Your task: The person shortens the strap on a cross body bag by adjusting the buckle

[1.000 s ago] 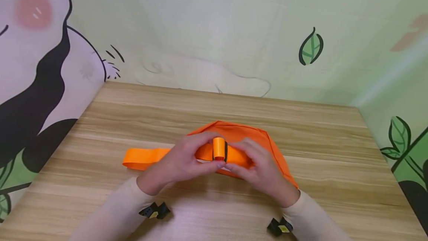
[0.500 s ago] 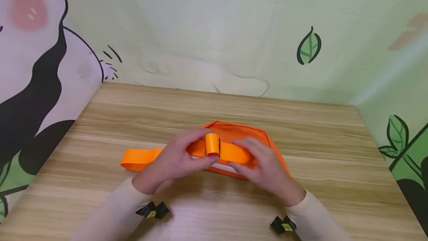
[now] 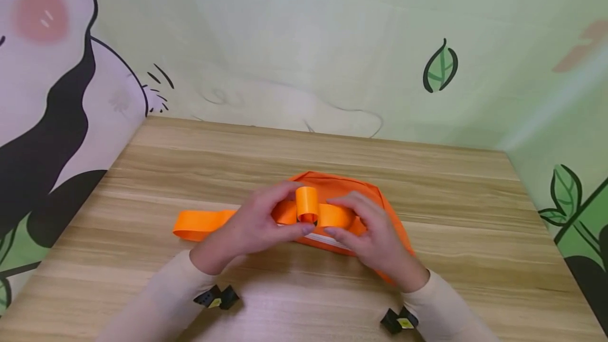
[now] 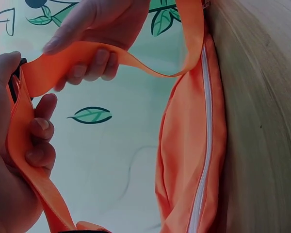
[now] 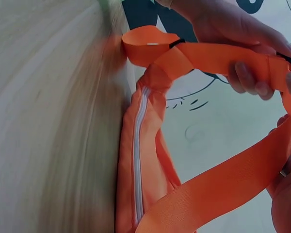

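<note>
An orange waist bag (image 3: 349,186) with a white zipper (image 3: 328,240) rests on the table, behind and below both hands. My left hand (image 3: 256,220) grips its orange strap, with thumb and fingertips at the black slider buckle (image 5: 287,60). From the slider, a short strap loop (image 3: 307,202) sticks up towards me. The right hand (image 3: 380,236) pinches the strap to the right of the slider, thumb on one face and fingers behind, as the left wrist view shows. Between the hands the strap bows slightly. In the right wrist view, another black buckle (image 5: 176,42) sits nearer the bag's end.
A folded strap end (image 3: 201,225) lies left of my left hand on the wooden table (image 3: 304,300). Walls printed with a panda (image 3: 43,94) and leaves (image 3: 440,67) enclose the table. Small black devices (image 3: 216,297) sit at both wrists.
The hands have drawn slightly apart, the right fingers moving off from the slider along the strap. The raised loop looks a little longer. The bag has stayed nearly in place.
</note>
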Demonstrator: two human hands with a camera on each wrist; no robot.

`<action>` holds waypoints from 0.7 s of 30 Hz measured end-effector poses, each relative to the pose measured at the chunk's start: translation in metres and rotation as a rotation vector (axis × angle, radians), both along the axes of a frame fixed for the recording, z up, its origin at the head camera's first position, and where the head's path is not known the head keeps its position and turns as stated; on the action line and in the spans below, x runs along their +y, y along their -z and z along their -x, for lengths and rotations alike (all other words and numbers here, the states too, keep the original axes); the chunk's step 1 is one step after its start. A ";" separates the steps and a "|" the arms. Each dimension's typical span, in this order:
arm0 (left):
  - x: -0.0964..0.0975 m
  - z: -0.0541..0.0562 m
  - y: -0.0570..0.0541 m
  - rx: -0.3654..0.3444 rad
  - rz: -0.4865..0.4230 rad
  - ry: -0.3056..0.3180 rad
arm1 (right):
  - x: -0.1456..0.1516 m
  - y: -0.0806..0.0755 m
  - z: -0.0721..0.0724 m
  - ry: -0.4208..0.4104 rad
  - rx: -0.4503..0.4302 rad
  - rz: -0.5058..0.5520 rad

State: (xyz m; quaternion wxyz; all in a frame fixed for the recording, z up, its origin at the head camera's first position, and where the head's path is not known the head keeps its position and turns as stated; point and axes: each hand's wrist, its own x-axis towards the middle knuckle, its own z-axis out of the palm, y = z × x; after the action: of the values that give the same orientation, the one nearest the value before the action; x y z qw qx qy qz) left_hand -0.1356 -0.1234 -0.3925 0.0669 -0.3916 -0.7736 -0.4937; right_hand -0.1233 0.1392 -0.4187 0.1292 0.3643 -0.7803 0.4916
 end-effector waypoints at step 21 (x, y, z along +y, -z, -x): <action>0.004 0.001 -0.006 0.049 0.212 -0.103 | -0.013 -0.006 -0.001 -0.014 0.008 0.038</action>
State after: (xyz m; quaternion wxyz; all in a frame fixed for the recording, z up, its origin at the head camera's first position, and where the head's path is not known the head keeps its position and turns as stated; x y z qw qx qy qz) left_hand -0.1365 -0.1190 -0.3868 0.0693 -0.3680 -0.8387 -0.3955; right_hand -0.1223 0.1262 -0.4128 0.1356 0.3692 -0.7676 0.5060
